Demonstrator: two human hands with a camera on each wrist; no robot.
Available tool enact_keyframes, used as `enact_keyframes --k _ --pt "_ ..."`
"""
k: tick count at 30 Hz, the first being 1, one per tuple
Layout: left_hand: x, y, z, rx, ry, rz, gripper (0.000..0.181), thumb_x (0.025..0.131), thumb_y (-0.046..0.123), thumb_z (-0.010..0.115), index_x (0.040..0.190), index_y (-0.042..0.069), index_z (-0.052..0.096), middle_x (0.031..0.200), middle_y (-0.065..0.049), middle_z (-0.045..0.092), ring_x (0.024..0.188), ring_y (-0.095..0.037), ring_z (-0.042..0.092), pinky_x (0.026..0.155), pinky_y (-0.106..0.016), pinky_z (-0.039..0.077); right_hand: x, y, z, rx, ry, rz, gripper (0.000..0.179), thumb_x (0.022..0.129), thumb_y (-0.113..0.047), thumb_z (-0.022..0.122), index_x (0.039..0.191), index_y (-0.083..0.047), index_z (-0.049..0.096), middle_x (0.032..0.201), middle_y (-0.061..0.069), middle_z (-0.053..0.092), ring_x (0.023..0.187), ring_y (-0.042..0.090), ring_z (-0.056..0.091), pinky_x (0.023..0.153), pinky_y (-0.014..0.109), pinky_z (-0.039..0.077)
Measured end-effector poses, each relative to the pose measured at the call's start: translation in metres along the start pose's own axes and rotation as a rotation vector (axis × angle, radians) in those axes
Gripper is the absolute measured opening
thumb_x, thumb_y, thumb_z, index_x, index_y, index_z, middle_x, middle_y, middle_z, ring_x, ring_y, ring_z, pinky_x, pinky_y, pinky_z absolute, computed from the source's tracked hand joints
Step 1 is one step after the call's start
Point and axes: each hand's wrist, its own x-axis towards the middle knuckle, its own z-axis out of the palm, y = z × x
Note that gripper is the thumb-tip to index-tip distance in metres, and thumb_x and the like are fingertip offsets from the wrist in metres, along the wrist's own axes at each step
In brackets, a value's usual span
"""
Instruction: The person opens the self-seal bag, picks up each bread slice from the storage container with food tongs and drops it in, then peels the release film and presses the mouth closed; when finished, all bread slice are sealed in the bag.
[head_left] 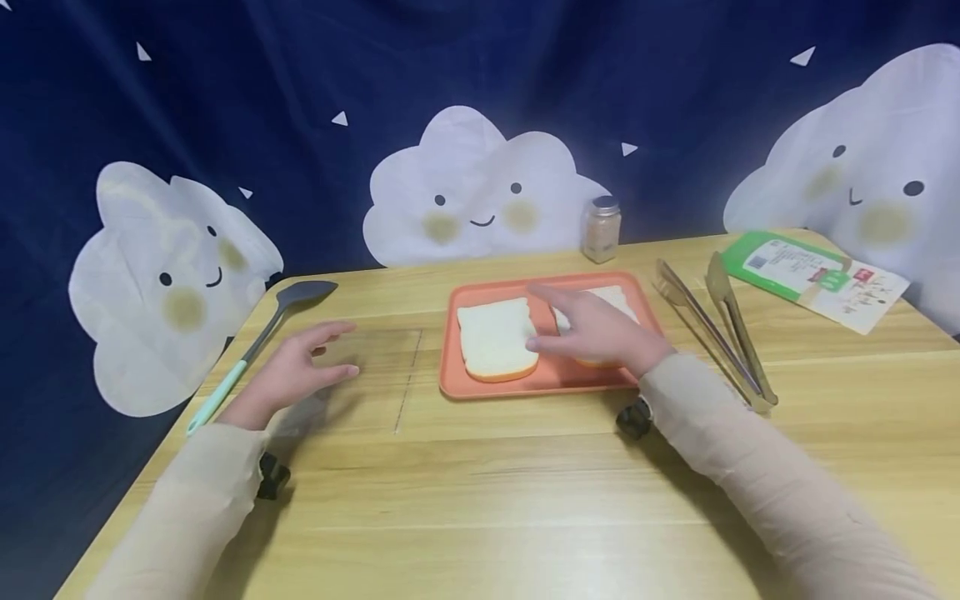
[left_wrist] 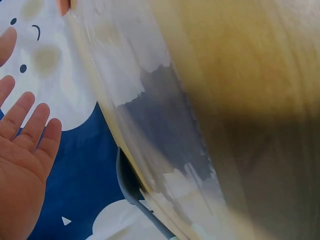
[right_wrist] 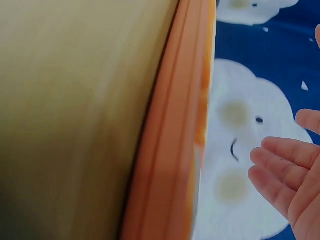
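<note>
My left hand (head_left: 300,367) hovers with fingers spread and nothing in it over a clear transparent sheet (head_left: 386,383) on the wooden table. At the right, my right hand (head_left: 596,329), also holding nothing, reaches across an orange-pink tray (head_left: 551,379). Two slices of white bread lie on that tray. The left slice (head_left: 495,337) shows whole except near my thumb, while the right slice (head_left: 615,298) is partly hidden behind my hand. In the right wrist view, the fingers (right_wrist: 280,175) extend loosely beyond the tray's edge (right_wrist: 170,130).
A dark grey turner (head_left: 262,337) with a mint handle lies along the left table edge. A spice jar (head_left: 602,233) stands behind the tray. Tongs (head_left: 737,325) lie right of it, with a green-and-white packet (head_left: 813,275) beyond. A dark blue cloud-print curtain hangs behind.
</note>
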Motion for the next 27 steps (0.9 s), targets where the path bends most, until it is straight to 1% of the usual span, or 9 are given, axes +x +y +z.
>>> enact_keyframes --k 2,5,8,11,13,16,19,23,27 --pt "0.000 0.000 0.000 -0.014 -0.011 -0.021 0.061 0.082 0.021 0.072 0.134 0.004 0.046 0.136 -0.019 0.046 0.122 -0.042 0.041 0.097 -0.054 0.036 0.006 -0.004 0.006 0.051 -0.021 -0.010 0.083 0.079 -0.059 0.061 0.145 -0.021 0.029 0.145 0.003 0.039 0.126 0.020 0.044 0.104 0.041 0.034" --pt "0.000 0.001 0.000 -0.030 -0.020 -0.046 0.062 0.082 0.021 0.072 0.135 0.005 0.045 0.137 -0.018 0.045 0.123 -0.041 0.040 0.098 -0.053 0.036 0.016 -0.010 0.016 0.101 -0.041 -0.042 0.082 0.080 -0.057 0.062 0.145 -0.020 0.029 0.144 0.005 0.040 0.123 0.022 0.047 0.102 0.041 0.036" --pt "0.000 0.001 0.000 -0.052 -0.026 -0.048 0.061 0.082 0.019 0.071 0.135 0.004 0.044 0.137 -0.020 0.045 0.123 -0.042 0.040 0.098 -0.054 0.036 0.024 -0.018 0.026 0.155 -0.057 -0.073 0.079 0.081 -0.051 0.064 0.145 -0.019 0.031 0.143 0.007 0.042 0.120 0.025 0.049 0.100 0.042 0.039" --pt "0.000 0.001 0.001 -0.065 -0.034 -0.044 0.061 0.082 0.017 0.071 0.135 0.003 0.044 0.137 -0.022 0.045 0.123 -0.043 0.040 0.099 -0.054 0.036 0.031 -0.027 0.037 0.222 -0.063 -0.078 0.075 0.081 -0.045 0.066 0.143 -0.018 0.034 0.141 0.006 0.044 0.121 0.024 0.049 0.098 0.040 0.041" --pt "0.000 0.000 0.003 -0.065 -0.044 -0.051 0.061 0.083 0.017 0.070 0.136 0.004 0.043 0.137 -0.021 0.044 0.124 -0.043 0.040 0.099 -0.054 0.035 0.036 -0.034 0.044 0.275 -0.062 -0.073 0.073 0.081 -0.041 0.067 0.142 -0.016 0.035 0.138 0.008 0.047 0.119 0.023 0.050 0.097 0.038 0.043" --pt "0.001 -0.001 0.006 -0.068 -0.053 -0.065 0.061 0.083 0.016 0.070 0.136 0.005 0.043 0.138 -0.020 0.044 0.125 -0.042 0.039 0.100 -0.054 0.035 0.044 -0.045 0.055 0.382 -0.060 -0.064 0.071 0.082 -0.035 0.068 0.141 -0.011 0.036 0.133 0.013 0.050 0.117 0.024 0.052 0.094 0.034 0.045" --pt "0.001 -0.003 0.009 -0.070 -0.052 -0.067 0.061 0.082 0.015 0.071 0.136 0.004 0.043 0.137 -0.021 0.044 0.124 -0.042 0.040 0.100 -0.054 0.035 0.052 -0.055 0.067 0.474 -0.079 -0.050 0.069 0.083 -0.030 0.069 0.141 -0.010 0.036 0.130 0.016 0.050 0.115 0.024 0.052 0.093 0.031 0.046" --pt "0.002 -0.007 0.011 -0.063 -0.047 -0.072 0.062 0.082 0.016 0.071 0.135 0.002 0.044 0.137 -0.021 0.045 0.123 -0.042 0.041 0.099 -0.053 0.036 0.060 -0.067 0.082 0.558 -0.111 -0.008 0.069 0.081 -0.026 0.071 0.140 -0.012 0.037 0.130 0.014 0.051 0.114 0.021 0.052 0.093 0.028 0.045" --pt "0.003 -0.011 0.013 -0.065 -0.048 -0.091 0.061 0.082 0.017 0.071 0.134 0.001 0.045 0.136 -0.020 0.046 0.123 -0.041 0.042 0.100 -0.051 0.036 0.068 -0.077 0.097 0.633 -0.112 0.028 0.069 0.080 -0.022 0.073 0.139 -0.011 0.040 0.129 0.013 0.051 0.114 0.020 0.052 0.094 0.029 0.044"
